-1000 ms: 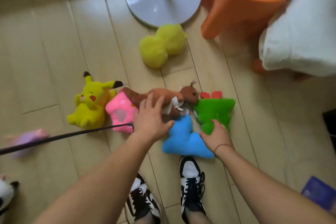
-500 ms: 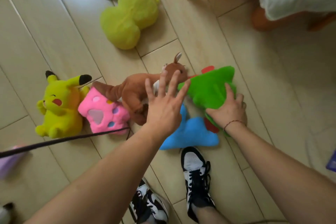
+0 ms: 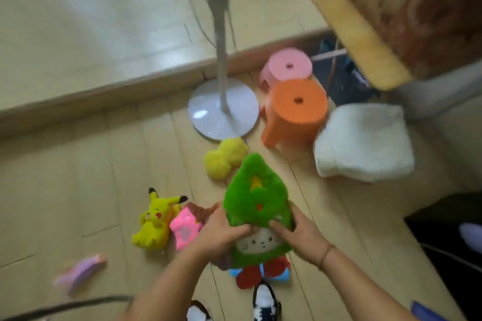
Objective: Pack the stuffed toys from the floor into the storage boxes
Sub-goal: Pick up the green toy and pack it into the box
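Presently: green tree-shaped plush toy with a white cat face [image 3: 257, 200], held upright above the wooden floor [image 3: 78, 190]; left hand [image 3: 224, 233] and right hand [image 3: 297, 234] each clamped on its lower edge. Yellow mouse plush [image 3: 154, 221] and pink paw-shaped plush [image 3: 185, 227] lie touching, left.

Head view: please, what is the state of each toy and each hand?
Green tree plush: lifted, held upright by both hands.
Left hand: grips its lower edge.
Right hand: grips its lower edge.
Pikachu plush: lying on floor.
Pink paw plush: on floor, beside Pikachu plush.
Yellow-green plush: on floor.
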Demonstrator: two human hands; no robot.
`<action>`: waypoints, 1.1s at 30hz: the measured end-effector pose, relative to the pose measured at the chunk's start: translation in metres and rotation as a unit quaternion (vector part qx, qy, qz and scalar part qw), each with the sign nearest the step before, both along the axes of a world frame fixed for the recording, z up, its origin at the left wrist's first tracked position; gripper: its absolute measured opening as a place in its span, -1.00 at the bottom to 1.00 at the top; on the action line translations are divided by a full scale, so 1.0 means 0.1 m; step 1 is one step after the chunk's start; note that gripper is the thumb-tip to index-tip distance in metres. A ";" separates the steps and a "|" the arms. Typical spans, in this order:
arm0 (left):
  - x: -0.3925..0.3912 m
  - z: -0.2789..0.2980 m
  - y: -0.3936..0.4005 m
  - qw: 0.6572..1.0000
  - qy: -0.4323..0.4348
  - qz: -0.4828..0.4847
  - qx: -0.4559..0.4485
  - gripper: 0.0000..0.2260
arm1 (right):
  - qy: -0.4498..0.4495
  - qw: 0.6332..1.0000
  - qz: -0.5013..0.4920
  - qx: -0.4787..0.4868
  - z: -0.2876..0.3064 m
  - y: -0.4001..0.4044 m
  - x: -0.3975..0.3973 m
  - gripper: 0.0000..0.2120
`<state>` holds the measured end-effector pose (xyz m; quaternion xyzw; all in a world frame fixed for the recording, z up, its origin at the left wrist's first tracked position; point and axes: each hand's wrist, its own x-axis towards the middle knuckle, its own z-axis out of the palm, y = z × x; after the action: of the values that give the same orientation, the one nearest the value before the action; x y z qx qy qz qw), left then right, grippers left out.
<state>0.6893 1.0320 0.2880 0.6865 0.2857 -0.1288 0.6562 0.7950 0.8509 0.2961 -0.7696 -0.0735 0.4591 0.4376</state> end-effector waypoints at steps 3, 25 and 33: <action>-0.39 0.72 0.29 0.988 -0.009 0.150 -0.029 -0.34 | -0.035 0.997 0.033 0.055 0.62 0.50 -0.22 -0.59; -6.04 3.19 -3.51 0.524 0.019 0.851 0.003 -0.20 | 0.079 0.494 0.822 0.271 2.65 0.36 -5.76 -0.37; -5.88 2.99 -6.23 0.195 -0.035 0.980 0.034 -0.25 | 0.135 0.227 0.934 0.239 2.63 -1.98 -7.02 -0.26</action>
<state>0.1018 0.4089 0.5867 -0.1192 0.7096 0.6514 0.2408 0.0931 0.6529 0.5595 0.0610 -0.7865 0.5994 -0.1357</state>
